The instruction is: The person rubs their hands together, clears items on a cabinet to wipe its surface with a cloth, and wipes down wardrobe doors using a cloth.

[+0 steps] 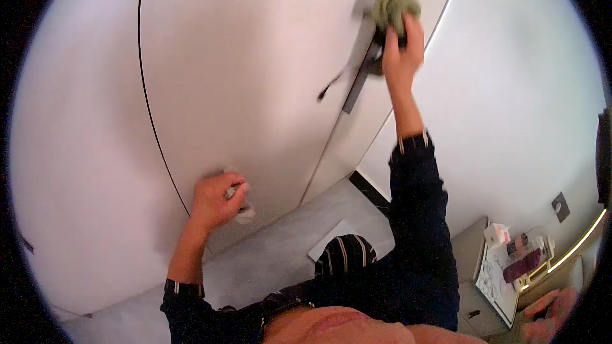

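Note:
My right hand is raised at the upper right, closed on a green cloth. It presses the cloth near the long grey strip on the edge of a white door panel. A dark item with a thin cord hangs by that hand; its kind is blurred. Lower down on the left, my left hand is closed around a whitish crumpled cloth, close to the door's lower part. Most of that cloth is hidden by the fingers.
A low cabinet at the lower right bears a white box and a purple item. A wall socket is above it. Dark striped fabric shows over the grey floor.

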